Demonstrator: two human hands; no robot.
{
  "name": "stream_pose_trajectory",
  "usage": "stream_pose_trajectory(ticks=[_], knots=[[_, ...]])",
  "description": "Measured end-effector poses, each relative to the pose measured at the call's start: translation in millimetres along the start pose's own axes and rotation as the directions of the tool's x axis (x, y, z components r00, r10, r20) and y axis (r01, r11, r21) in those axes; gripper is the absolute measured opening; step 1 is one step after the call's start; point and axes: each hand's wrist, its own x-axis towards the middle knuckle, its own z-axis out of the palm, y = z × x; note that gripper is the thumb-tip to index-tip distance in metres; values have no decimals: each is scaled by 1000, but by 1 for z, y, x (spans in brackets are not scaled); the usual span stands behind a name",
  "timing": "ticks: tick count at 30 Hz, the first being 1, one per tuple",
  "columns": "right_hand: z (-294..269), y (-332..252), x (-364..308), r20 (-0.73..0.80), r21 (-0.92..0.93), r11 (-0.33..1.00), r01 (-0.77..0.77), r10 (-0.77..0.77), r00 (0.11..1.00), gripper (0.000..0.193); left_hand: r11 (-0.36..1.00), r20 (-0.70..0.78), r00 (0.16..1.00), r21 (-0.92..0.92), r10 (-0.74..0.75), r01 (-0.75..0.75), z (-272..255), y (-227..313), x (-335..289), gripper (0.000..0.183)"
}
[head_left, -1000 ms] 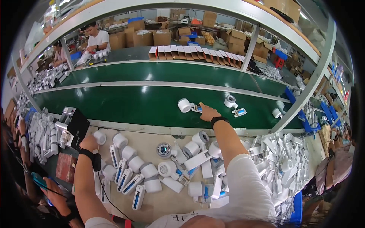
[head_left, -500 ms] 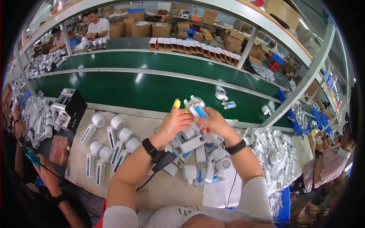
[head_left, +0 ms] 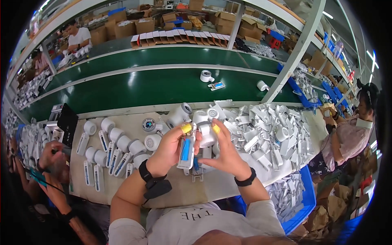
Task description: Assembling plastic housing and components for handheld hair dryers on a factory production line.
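In front of my chest, my left hand (head_left: 169, 149) is closed round a white handheld fan's handle, whose uncovered side shows a blue battery (head_left: 186, 150). The fan's round white head (head_left: 207, 135) sits at the upper right of that handle. Beside the head, my right hand (head_left: 226, 153) has its thumb and fingers spread; whether a fingertip touches the head is hard to tell. Yellow wraps cover a digit on each hand. Under and behind my hands lie more white fan parts, including a round grille (head_left: 212, 113) and a fan head with a visible circuit (head_left: 149, 125).
Rows of fans (head_left: 110, 153) lie left on the table; white casings (head_left: 269, 130) heap up right, above a blue bin (head_left: 308, 192). Beyond runs a green conveyor (head_left: 163, 90) carrying a fan (head_left: 207, 76). A black machine (head_left: 67, 124) and another person's hands (head_left: 53, 159) are at left.
The fan has come lower, toward my chest, and passed from my right hand into my left. My right hand's fingers have spread. The view has turned rightward.
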Motion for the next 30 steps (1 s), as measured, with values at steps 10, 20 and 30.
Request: stream_pose_trajectory(ticks=[10, 20, 30], knots=[[9, 32, -22, 194, 767, 552, -327, 287, 938, 68, 989, 3, 993, 93, -118, 118, -10, -8, -15, 17], [-18, 37, 11, 13, 102, 987, 122, -124, 992, 64, 841, -39, 994, 537, 99, -62, 0, -12, -19, 17], [-17, 41, 13, 103, 24, 972, 234, -235, 966, 64, 694, -29, 999, 720, -15, 31, -10, -6, -18, 16]])
